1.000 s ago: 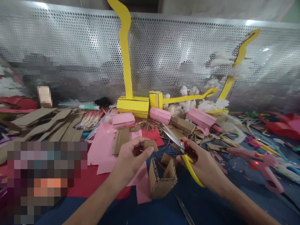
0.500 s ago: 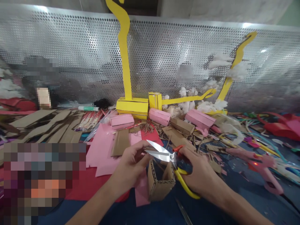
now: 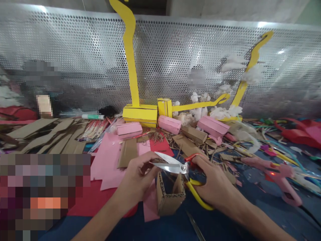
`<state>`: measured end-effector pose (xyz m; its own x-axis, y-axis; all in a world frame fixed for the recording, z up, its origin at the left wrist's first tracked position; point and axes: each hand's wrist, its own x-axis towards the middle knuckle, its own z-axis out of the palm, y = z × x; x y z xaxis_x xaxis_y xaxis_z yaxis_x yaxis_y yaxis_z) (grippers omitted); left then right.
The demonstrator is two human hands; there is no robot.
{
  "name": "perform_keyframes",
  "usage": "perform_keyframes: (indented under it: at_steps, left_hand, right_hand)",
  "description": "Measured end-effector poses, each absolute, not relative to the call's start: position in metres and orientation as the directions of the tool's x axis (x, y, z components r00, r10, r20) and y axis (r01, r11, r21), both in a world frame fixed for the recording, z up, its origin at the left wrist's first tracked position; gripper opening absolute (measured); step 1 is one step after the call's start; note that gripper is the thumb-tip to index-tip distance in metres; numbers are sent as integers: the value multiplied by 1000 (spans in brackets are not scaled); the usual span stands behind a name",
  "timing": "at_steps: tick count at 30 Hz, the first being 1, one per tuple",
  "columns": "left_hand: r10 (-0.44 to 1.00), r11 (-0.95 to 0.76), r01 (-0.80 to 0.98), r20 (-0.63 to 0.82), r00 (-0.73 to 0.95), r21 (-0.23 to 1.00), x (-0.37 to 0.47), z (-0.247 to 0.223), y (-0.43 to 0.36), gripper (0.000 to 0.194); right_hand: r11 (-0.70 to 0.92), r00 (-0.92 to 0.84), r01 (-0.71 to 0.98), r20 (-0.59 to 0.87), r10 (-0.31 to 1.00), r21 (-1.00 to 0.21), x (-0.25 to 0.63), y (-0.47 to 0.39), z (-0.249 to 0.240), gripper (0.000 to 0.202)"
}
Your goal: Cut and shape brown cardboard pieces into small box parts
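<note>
My right hand (image 3: 213, 184) grips scissors (image 3: 175, 164) with red and yellow handles; the blades point left and are slightly apart. My left hand (image 3: 136, 177) pinches a small brown cardboard piece (image 3: 151, 164), mostly hidden by my fingers, right at the blade tips. Just below the blades an open folded cardboard box (image 3: 170, 195) stands on the blue table (image 3: 225, 221), between both hands.
Pink paper sheets (image 3: 107, 160) and red paper lie to the left. Pink boxes (image 3: 213, 125), yellow boxes (image 3: 139, 113) and cotton tufts crowd the back by a perforated metal panel (image 3: 75, 60). A pink glue gun (image 3: 281, 177) lies right. Cardboard strips (image 3: 50, 134) are at left.
The scissors swung from pointing up and away to pointing left, with the blades at the cardboard piece in my left hand. Both hands drew closer together above the box.
</note>
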<state>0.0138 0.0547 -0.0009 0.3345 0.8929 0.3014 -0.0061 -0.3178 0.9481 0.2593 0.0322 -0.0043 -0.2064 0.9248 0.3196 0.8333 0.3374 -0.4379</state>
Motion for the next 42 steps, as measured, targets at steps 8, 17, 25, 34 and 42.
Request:
perform_keyframes:
  at_steps: [8, 17, 25, 34, 42]
  left_hand:
    - [926, -315, 59, 294, 235, 947, 13, 4, 54, 16]
    - [904, -390, 76, 365, 224, 918, 8, 3, 55, 11]
    - [880, -461, 156, 426, 211, 874, 4, 6, 52, 16]
    - [904, -422, 33, 417, 93, 906, 5, 2, 59, 6]
    - [927, -334, -53, 338, 162, 941, 9, 4, 59, 13]
  right_hand:
    - [179, -35, 851, 286, 958, -494, 266, 39, -2, 27]
    - [193, -34, 888, 359, 933, -418, 283, 52, -12, 21]
    - [241, -76, 846, 340, 937, -476, 273, 48, -8, 28]
    - [229, -61, 867, 361, 930, -443, 281, 54, -19, 34]
    - [325, -187, 863, 353, 917, -388, 281, 53, -19, 28]
